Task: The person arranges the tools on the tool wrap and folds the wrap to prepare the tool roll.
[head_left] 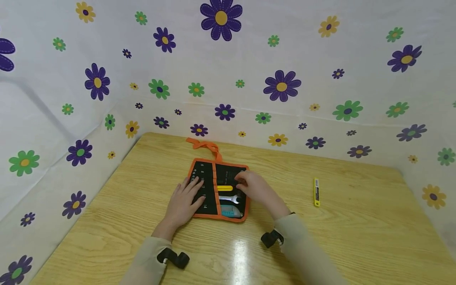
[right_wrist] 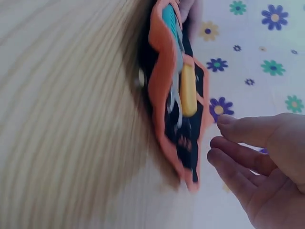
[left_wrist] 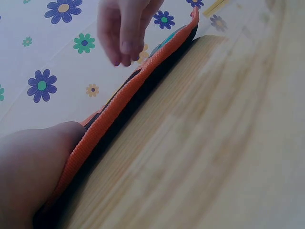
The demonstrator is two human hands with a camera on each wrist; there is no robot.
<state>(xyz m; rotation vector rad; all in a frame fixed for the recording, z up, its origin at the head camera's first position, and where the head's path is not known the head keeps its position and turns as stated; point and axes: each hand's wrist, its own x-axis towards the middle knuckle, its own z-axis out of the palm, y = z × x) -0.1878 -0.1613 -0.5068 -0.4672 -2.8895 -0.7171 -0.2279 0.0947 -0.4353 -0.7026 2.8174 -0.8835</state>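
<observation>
A black tool roll (head_left: 210, 208) with orange trim lies opened flat on the table. Its right half holds a tool with a yellow handle (head_left: 225, 188), an open-end wrench (head_left: 229, 198) and a teal-and-grey tool (head_left: 230, 211), all tucked into slots. My left hand (head_left: 183, 202) rests with spread fingers on the roll's left half, which carries printed size numbers. Over the right half, just beyond the yellow handle, hovers my right hand (head_left: 254, 187). In the right wrist view, thumb and fingers of the right hand (right_wrist: 267, 167) are bent slightly, apart, with nothing between them.
To the right on the wooden table (head_left: 356, 229) lies a slim yellow tool (head_left: 316, 192) with a label and a hole at one end. The roll's orange tie strap (head_left: 210, 146) trails toward the back edge. Flower-patterned white cloth (head_left: 246, 59) hangs behind and at the sides.
</observation>
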